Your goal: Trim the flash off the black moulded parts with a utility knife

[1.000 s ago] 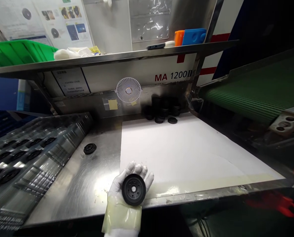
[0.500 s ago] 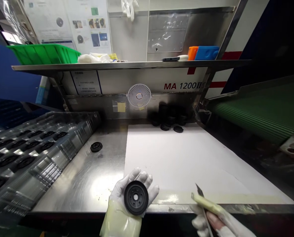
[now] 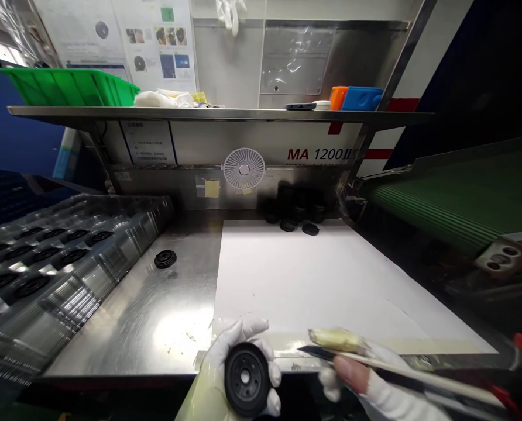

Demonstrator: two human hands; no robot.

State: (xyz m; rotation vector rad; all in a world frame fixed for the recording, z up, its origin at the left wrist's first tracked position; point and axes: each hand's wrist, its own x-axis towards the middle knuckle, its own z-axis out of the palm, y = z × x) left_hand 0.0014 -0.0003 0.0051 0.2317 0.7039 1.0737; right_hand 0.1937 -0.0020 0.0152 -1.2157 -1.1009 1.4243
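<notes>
Now: gloved L hand (image 3: 219, 365) holds black rubber disc (image 3: 246, 379); R hand (image 3: 366, 392) grips trimming knife (image 3: 401, 374); hands apart, not touching.

The black disc (image 3: 246, 379) looks matt, rubber or plastic (hard to tell which), while the counter (image 3: 151, 333) is glossy stainless steel under smooth white paper (image 3: 305, 280).

The only legible marking is "MA 1200II", printed on the white panel (image 3: 226, 143) beneath the steel shelf (image 3: 199, 113), with "MA" in red and "1200II" in black, toward the panel's right end. The small white notice (image 3: 147, 142) on that panel and the paper posters (image 3: 160, 49) above the shelf carry print too small to read.
</notes>
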